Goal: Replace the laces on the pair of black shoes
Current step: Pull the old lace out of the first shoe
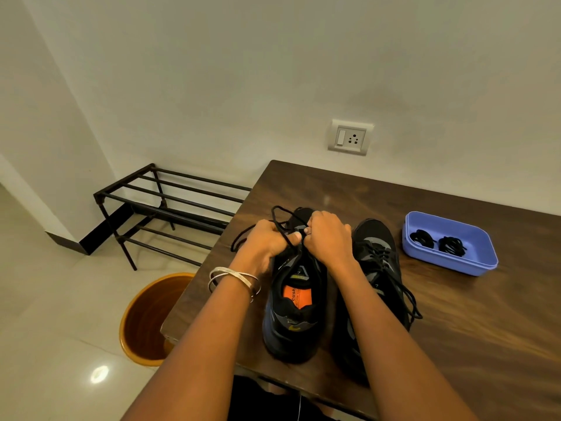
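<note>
Both hands, left hand (268, 238) and right hand (329, 235), are pinching the black lace (283, 221) above the left shoe (296, 302), beside the blue tray (482, 262).

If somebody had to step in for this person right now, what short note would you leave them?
Left hand and right hand: both grip the black lace over the left shoe, working it at the eyelets.
Right shoe: on the table beside it, lace still threaded, untouched.
Two coiled black laces: in the blue tray.
Done: neither shoe visibly has a tray lace yet.
Left: finish this shoe, then the other.
</note>
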Demonstrator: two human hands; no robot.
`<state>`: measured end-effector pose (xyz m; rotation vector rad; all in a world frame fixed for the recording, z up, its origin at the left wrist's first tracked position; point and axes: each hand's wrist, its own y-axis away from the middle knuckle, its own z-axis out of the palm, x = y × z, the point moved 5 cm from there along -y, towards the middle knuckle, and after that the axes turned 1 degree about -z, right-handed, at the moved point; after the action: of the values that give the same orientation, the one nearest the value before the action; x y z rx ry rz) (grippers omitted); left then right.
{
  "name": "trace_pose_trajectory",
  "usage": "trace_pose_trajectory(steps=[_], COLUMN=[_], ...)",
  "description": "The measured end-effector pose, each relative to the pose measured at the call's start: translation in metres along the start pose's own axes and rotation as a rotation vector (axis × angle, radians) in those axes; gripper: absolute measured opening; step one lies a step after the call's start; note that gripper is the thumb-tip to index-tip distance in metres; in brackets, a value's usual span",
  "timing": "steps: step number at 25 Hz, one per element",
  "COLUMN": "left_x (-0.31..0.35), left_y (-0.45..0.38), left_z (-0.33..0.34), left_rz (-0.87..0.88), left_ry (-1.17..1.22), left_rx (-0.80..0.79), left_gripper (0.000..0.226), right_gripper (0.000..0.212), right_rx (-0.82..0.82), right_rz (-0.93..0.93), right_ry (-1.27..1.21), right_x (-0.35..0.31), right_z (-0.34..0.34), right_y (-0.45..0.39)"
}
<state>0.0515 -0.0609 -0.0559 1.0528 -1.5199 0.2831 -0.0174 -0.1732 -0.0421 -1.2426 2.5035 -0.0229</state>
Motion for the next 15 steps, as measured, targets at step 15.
trace_pose_trajectory(steps=[15], left_x=[-0.003], left_y=[0.001], left_z=[0.015], left_rz=[-0.009], left_ry=[-0.307], left_rx=[0.213], left_gripper=[0.056], right_gripper=[0.019], right_rx=[0.024], right_rz=[0.667], right_ry=[-1.194], right_x=[0.051], right_z=[0.026], right_y=[-0.005])
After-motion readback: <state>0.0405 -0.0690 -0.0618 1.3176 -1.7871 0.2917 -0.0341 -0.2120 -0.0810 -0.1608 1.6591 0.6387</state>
